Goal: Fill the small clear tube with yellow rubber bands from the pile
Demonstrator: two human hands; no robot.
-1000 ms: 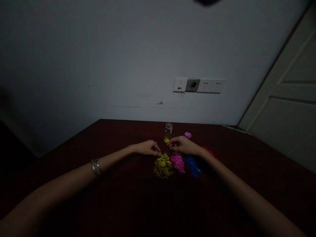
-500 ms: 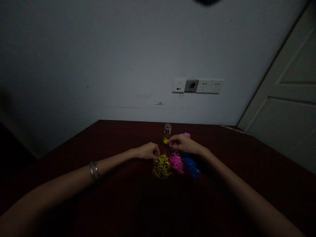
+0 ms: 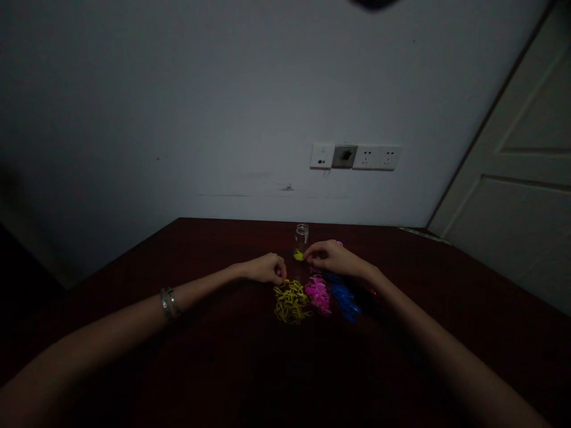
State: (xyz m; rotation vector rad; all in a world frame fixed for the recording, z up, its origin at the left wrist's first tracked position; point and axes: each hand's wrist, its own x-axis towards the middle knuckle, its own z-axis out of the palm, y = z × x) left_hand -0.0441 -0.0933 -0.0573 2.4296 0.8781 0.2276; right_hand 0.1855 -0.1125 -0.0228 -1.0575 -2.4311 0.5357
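A small clear glass jar (image 3: 301, 236) stands upright near the back of the table, with some yellow rubber bands (image 3: 298, 255) at its bottom. My right hand (image 3: 333, 257) is beside the jar's lower right side, its fingers bent together at the glass; anything between them is too small to make out. At the upper left edge of a pile of yellow rubber bands (image 3: 292, 304), my left hand (image 3: 266, 268) is closed in a pinch, with a yellow band at its fingertips. Pink bands (image 3: 318, 295) and blue bands (image 3: 345, 300) lie in piles to the right.
The dark red table (image 3: 214, 356) meets a pale wall (image 3: 223, 107) at its back edge. Sockets and switches (image 3: 354, 157) are set in the wall. A white panelled door (image 3: 521, 178) is on the right. A pink item (image 3: 339, 243) shows partly behind my right hand.
My left hand has risen slightly away from the yellow pile. My right hand stays beside the jar and now covers more of the pink item behind it. The view has shifted a little.
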